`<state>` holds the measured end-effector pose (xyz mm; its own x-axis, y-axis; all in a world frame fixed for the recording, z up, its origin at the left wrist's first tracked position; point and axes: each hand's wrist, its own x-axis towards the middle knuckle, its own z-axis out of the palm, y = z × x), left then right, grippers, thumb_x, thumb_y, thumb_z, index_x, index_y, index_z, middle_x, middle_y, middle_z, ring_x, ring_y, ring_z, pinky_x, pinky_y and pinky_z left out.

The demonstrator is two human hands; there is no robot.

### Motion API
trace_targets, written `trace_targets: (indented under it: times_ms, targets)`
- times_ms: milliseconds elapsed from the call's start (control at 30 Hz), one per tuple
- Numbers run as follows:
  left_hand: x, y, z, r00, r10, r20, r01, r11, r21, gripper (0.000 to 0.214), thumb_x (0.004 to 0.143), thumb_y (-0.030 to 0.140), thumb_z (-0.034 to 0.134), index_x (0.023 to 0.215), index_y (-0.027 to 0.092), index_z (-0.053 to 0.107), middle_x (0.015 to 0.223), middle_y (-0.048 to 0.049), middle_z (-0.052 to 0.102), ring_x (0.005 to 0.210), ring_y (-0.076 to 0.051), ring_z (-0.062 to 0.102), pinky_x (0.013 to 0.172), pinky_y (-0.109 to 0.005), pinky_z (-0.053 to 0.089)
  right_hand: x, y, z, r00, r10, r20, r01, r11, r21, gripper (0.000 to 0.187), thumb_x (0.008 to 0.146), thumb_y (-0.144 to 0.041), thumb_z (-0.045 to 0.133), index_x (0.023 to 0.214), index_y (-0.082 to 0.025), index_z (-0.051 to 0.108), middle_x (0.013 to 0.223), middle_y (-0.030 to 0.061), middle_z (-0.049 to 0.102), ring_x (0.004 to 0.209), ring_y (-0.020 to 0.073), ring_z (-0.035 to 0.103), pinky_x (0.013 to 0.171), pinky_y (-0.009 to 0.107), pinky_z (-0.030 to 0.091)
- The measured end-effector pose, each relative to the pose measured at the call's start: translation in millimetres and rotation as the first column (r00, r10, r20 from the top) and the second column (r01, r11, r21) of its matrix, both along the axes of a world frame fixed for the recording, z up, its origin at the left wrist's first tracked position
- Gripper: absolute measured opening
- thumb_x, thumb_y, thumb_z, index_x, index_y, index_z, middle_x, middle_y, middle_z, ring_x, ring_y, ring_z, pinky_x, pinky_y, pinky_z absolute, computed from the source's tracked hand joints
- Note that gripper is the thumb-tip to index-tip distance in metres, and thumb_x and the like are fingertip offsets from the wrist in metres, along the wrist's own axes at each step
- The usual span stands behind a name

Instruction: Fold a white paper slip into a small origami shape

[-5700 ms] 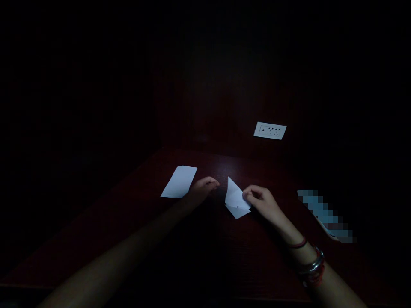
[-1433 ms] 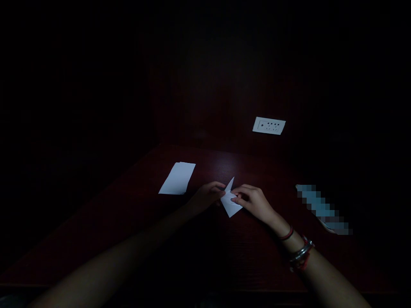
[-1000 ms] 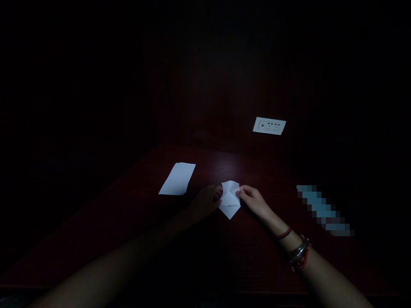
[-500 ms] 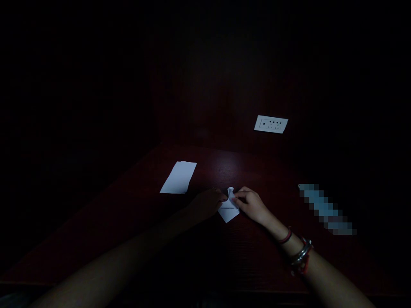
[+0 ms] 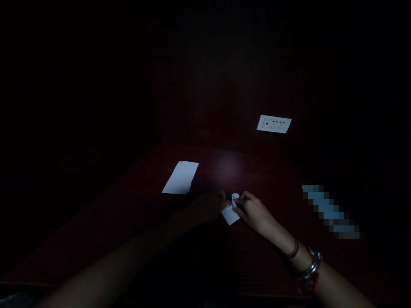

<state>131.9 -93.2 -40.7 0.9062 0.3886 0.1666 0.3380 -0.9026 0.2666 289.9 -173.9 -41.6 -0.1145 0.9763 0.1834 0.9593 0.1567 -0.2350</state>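
Note:
A small folded white paper (image 5: 231, 212) lies on the dark red-brown table (image 5: 244, 261), mostly covered by my two hands. My left hand (image 5: 210, 206) presses on its left side with fingers curled onto it. My right hand (image 5: 252, 209), with bangles and a red thread at the wrist, pinches its right side and top flap. The two hands almost meet over the paper. The scene is very dark.
A flat white rectangular sheet (image 5: 180, 178) lies on the table to the left, apart from my hands. A white wall socket (image 5: 274, 124) sits on the back panel. A blurred-out long object (image 5: 332, 211) rests at the right. Dark walls close off the corner.
The paper's upright pointed flap has been folded down and the piece has become smaller. Both hands have closed in over it and moved slightly toward me.

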Motion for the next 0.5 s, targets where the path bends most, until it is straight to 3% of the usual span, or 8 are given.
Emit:
trace_targets:
  times_ms: [300,500]
  targets:
    - [-1.3,-0.5,1.5,0.997,-0.019,-0.078,0.029,0.993,0.119,0.017,0.075,0.025,0.044,0.089,0.019,0.052,0.09,-0.0033,0.047,0.076,-0.014,0.047,0.06,-0.022,0.036,2.0,3.1,1.5,0.999,0.039,-0.004,-0.039,0.999,-0.009,0.021,0.078,-0.02,0.037,0.084,-0.016,0.057,0.08,0.0054,0.051,0.072,0.0112,0.049,0.064,0.02,0.037]
    - [5.8,-2.3,2.4,0.989,0.063,-0.134,-0.047,0.992,0.116,0.018,0.077,0.025,0.039,0.085,0.018,0.053,0.082,-0.0039,0.05,0.069,-0.015,0.049,0.053,-0.022,0.035,-7.1,-4.8,11.6,0.996,0.066,0.062,-0.064,0.997,-0.043,0.026,0.078,-0.032,0.039,0.087,-0.015,0.057,0.084,0.009,0.054,0.079,0.0155,0.05,0.072,0.025,0.037]
